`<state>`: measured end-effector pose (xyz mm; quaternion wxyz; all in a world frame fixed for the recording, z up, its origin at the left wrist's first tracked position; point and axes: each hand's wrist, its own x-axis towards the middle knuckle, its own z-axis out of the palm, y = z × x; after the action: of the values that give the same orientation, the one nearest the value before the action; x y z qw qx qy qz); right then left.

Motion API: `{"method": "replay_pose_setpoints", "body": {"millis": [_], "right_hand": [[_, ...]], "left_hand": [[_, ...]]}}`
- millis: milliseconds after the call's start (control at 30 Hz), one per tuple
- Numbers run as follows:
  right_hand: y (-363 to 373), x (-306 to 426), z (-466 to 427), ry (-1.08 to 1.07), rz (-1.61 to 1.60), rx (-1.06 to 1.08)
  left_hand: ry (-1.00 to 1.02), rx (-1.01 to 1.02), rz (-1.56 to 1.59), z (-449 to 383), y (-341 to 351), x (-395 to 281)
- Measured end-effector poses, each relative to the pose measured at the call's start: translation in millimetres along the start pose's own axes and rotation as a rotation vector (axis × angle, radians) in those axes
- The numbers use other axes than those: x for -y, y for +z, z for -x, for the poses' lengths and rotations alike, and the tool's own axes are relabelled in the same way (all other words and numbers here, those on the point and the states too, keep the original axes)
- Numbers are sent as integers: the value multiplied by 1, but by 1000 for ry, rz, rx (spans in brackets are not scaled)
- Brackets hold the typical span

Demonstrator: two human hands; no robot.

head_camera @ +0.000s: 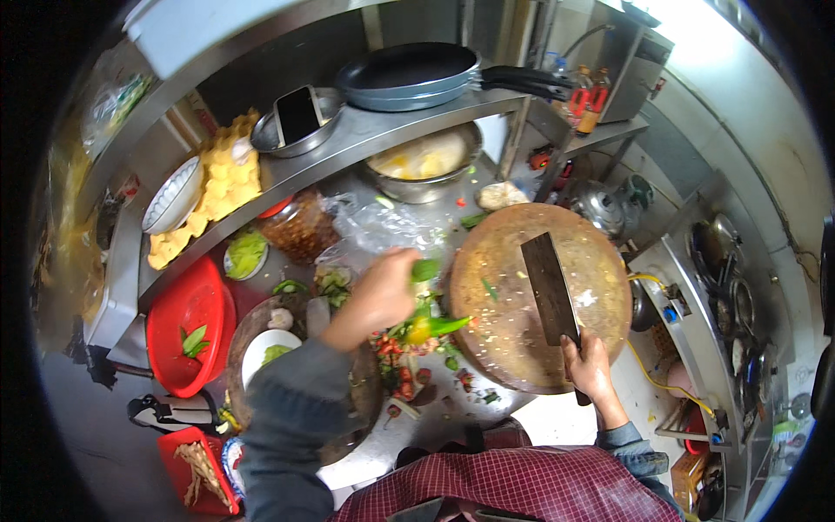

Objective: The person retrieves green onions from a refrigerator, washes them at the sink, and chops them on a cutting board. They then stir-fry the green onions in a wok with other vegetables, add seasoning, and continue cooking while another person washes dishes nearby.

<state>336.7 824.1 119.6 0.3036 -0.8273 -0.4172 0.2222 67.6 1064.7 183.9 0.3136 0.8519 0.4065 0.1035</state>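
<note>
My right hand (587, 365) grips the handle of a cleaver (548, 287), whose broad blade lies over the right part of a round wooden chopping block (502, 254). Small bits of food are scattered on the block. My left hand (388, 290) is blurred, with its fingers curled and green vegetable pieces (425, 269) at the fingertips; a firm hold cannot be told. Below it, a green and yellow pepper (427, 329) points towards the block's left edge. Red and green scraps (404, 378) lie between this block and a second one at the left.
A red plastic basin (156, 326) and a white bowl (251, 346) are at the left. A glass jar (300, 228) and a metal bowl (424, 189) stand under the steel shelf (391, 130). The shelf bears frying pans (411, 72) and a phone (298, 117). A gas stove (691, 307) is right.
</note>
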Motion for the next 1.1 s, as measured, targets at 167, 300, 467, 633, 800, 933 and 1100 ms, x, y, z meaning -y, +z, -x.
{"method": "replay_pose_setpoints", "body": {"millis": [167,300,467,633,800,933,1100], "right_hand": [[-33,-41,10,55,-37,-57],[-45,-62,22,207,-68,-32],[-53,-74,35,168,-106,-49],[-53,-74,36,195,-185,-75],[-54,-61,33,118,-194,-113],[-55,-36,33,1,-109,-71],[-43,-1,33,-291,34,73]], "left_hand": [[9,43,-207,-97,119,-65],[-53,65,-341,-109,149,-85],[575,103,-481,-99,163,-92],[635,251,-189,-69,196,-104],[653,229,-75,-39,199,-115],[606,83,278,1,166,-65],[-58,209,914,51,150,14]]}}
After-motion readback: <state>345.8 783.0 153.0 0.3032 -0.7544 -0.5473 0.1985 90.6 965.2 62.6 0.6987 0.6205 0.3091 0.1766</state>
